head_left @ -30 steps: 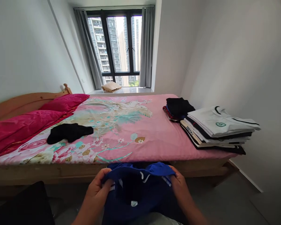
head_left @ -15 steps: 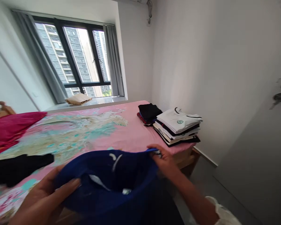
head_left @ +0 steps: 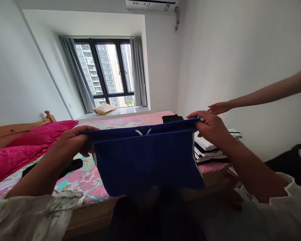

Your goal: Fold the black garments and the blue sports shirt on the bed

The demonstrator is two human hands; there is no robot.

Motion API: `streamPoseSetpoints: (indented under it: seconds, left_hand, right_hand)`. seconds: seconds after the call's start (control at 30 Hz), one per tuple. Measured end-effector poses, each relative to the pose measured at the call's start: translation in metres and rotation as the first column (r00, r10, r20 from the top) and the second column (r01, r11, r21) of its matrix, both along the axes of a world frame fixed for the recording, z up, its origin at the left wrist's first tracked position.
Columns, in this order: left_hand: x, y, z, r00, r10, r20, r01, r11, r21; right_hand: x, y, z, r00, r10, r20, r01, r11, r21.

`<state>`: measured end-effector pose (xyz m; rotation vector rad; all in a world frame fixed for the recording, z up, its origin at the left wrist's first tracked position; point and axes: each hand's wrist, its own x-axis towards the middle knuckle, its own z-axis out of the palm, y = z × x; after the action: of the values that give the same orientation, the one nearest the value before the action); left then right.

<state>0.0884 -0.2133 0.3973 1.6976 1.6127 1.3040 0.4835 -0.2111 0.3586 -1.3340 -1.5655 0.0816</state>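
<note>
A pair of blue shorts (head_left: 147, 160) with a white drawstring at the waistband hangs stretched out in front of me. My left hand (head_left: 75, 139) grips one end of the waistband, thumb and fingers closed over the cloth. At the other end, my right hand (head_left: 210, 127) pinches the waistband's corner. White trim runs down the side edges of the shorts. Behind my right hand, a stack of folded white and dark clothes (head_left: 208, 147) is partly covered. Beyond my left forearm lies a black garment (head_left: 71, 167) on the bed.
Another person's hand (head_left: 219, 107) reaches in from the right above the stack. Folded black clothing (head_left: 173, 118) rests near the bed's far edge. Magenta pillows (head_left: 22, 155) lie by the wooden headboard (head_left: 0, 135). A beige folded item (head_left: 104, 108) sits on the windowsill.
The shorts' waistband, earlier open in a loop and tilted, is now pulled straight and level between my hands. My view has shifted left and up. Another person's arm has come in from the right.
</note>
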Motion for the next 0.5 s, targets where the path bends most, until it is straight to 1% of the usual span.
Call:
streamPoseSetpoints:
  seconds: [0.07,0.1,0.13,0.17,0.2,0.23,0.3,0.33,0.37,0.43,0.5]
  left_hand:
    - [0.007,0.0,0.013,0.996,-0.002,0.094,0.002,1.0,0.006]
    - [0.009,0.001,0.017,0.99,0.007,0.14,-0.014,0.999,0.046]
    - [0.009,0.003,0.018,0.986,0.0,0.164,-0.011,0.998,0.065]
    - [0.009,0.006,0.018,0.988,-0.015,0.156,0.008,0.999,0.047]
    - [0.007,0.009,0.016,0.993,-0.037,0.111,0.039,0.999,-0.009]
    - [0.003,0.013,0.014,0.997,-0.061,0.041,0.065,0.993,-0.096]
    - [-0.007,0.021,0.009,0.992,-0.087,-0.089,0.059,0.957,-0.283]
    - [-0.014,0.024,0.007,0.991,-0.08,-0.105,0.041,0.944,-0.327]
    - [-0.02,0.026,0.006,0.995,-0.064,-0.082,0.033,0.942,-0.334]
    - [-0.031,0.026,0.006,0.998,-0.056,0.026,0.061,0.95,-0.307]
    - [-0.036,0.024,0.008,0.992,-0.089,0.092,0.113,0.95,-0.293]
  right_hand:
    - [-0.007,-0.004,0.02,0.996,0.041,-0.077,-0.046,0.997,-0.058]
    - [-0.01,-0.006,0.027,0.987,0.076,-0.14,-0.087,0.994,-0.073]
    - [-0.013,-0.008,0.032,0.973,0.117,-0.199,-0.137,0.987,-0.089]
    - [-0.015,-0.009,0.034,0.959,0.155,-0.236,-0.187,0.975,-0.117]
    - [-0.016,-0.008,0.034,0.954,0.182,-0.238,-0.225,0.96,-0.167]
    - [-0.016,-0.005,0.032,0.958,0.196,-0.209,-0.243,0.941,-0.235]
    - [-0.011,0.003,0.025,0.976,0.178,-0.124,-0.212,0.903,-0.375]
    - [-0.008,0.007,0.022,0.983,0.147,-0.109,-0.18,0.893,-0.413]
    - [-0.005,0.01,0.021,0.985,0.116,-0.129,-0.161,0.891,-0.425]
    - [0.0,0.012,0.021,0.969,0.09,-0.232,-0.181,0.892,-0.413]
    - [0.002,0.009,0.026,0.939,0.129,-0.32,-0.252,0.891,-0.378]
